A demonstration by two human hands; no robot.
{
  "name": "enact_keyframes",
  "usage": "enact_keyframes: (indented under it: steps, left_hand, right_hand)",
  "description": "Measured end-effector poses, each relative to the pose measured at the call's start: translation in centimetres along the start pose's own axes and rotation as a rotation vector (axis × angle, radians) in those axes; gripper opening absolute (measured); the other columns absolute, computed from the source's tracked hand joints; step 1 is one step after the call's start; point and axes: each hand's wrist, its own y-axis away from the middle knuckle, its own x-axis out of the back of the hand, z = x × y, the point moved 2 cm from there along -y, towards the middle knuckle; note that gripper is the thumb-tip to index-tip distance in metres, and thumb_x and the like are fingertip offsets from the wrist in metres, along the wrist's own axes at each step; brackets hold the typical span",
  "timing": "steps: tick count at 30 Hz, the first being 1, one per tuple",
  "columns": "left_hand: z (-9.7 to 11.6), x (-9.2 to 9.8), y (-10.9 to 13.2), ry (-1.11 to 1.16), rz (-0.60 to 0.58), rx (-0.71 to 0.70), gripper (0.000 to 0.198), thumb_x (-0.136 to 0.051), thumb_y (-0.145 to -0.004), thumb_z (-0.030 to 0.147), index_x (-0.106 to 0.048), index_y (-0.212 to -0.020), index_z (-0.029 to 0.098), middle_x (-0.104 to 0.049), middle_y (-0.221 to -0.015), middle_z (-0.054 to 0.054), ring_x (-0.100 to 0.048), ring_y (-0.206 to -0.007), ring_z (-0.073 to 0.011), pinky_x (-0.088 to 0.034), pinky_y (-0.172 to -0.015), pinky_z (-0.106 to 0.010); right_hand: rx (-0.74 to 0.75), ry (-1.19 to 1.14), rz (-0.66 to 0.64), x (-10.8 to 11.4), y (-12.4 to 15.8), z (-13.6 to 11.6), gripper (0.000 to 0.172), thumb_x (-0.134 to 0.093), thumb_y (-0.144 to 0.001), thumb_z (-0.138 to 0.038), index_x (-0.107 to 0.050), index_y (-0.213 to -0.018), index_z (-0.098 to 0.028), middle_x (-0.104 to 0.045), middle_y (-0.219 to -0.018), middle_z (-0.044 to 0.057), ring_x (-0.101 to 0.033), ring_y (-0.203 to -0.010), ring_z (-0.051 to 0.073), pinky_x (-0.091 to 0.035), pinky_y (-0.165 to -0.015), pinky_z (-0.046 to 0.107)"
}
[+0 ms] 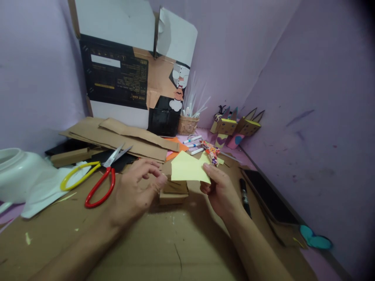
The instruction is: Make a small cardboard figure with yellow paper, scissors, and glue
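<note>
My right hand (219,190) pinches the lower right edge of a pale yellow piece of paper (187,168), holding it above the brown cardboard work surface (152,242). My left hand (135,186) hovers just left of the paper with its fingers curled and apart, holding nothing I can see. Under the paper lies a small stack of folded cardboard pieces (173,193). Scissors (96,177) with one red and one yellow handle lie to the left of my left hand.
A black marker (244,191) and a dark flat phone-like object (268,195) lie at the right. Cardboard strips (117,136), a printed box panel (129,74), a basket of pens (187,124) and small cardboard figures (234,127) stand behind. A white container (17,171) sits far left.
</note>
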Motion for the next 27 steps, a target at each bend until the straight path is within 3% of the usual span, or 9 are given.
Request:
enact_keyframes:
  steps: [5,8,12,20,27]
  left_hand:
    - [0.0,0.4,-0.1,0.2,-0.056,0.254,0.034,-0.05,-0.077,0.046,-0.056,-0.061,0.017,-0.051,-0.057,0.001,-0.044,-0.054,-0.0122,-0.032,-0.048,-0.022]
    - [-0.1,-0.2,0.0,0.387,-0.116,0.335,0.042,-0.052,-0.075,0.048,-0.044,-0.049,0.017,-0.036,-0.047,0.004,-0.031,-0.047,-0.0087,-0.023,-0.044,-0.021]
    - [-0.4,-1.0,0.0,0.577,-0.131,0.483,0.032,-0.058,-0.07,0.042,-0.051,-0.053,0.015,-0.042,-0.051,0.004,-0.033,-0.05,-0.0079,-0.026,-0.046,-0.02]
    - [-0.6,-0.7,0.1,0.281,-0.098,0.549,0.031,-0.06,-0.062,0.042,-0.053,-0.049,0.014,-0.043,-0.046,0.004,-0.034,-0.046,-0.0078,-0.026,-0.044,-0.02]
    - [-1.1,-1.0,0.3,0.255,-0.101,0.552,0.033,-0.06,-0.061,0.043,-0.049,-0.045,0.016,-0.041,-0.045,0.004,-0.035,-0.046,-0.0085,-0.027,-0.043,-0.02]
  right_hand:
    - [0.052,0.144,-0.138,-0.6,0.9,0.2,0.037,-0.069,-0.068,-0.041,-0.046,-0.052,-0.016,-0.037,-0.046,-0.007,-0.027,-0.04,0.004,-0.022,-0.037,0.017]
    - [0.076,0.245,-0.152,-0.5,1.0,0.5,0.041,-0.065,-0.071,-0.044,-0.044,-0.05,-0.017,-0.036,-0.041,-0.007,-0.027,-0.039,0.004,-0.021,-0.039,0.018]
    - [0.09,0.376,-0.117,-0.3,0.8,0.3,0.043,-0.065,-0.069,-0.046,-0.042,-0.048,-0.018,-0.035,-0.039,-0.007,-0.026,-0.039,0.005,-0.019,-0.039,0.02]
    - [0.032,0.647,-0.109,-0.3,0.7,-0.1,0.045,-0.065,-0.062,-0.052,-0.042,-0.044,-0.018,-0.035,-0.037,-0.007,-0.026,-0.038,0.005,-0.016,-0.04,0.022]
    - [-0.029,0.67,-0.104,-0.2,0.3,0.6,0.046,-0.064,-0.061,-0.055,-0.041,-0.046,-0.018,-0.034,-0.037,-0.007,-0.023,-0.038,0.005,-0.013,-0.04,0.022]
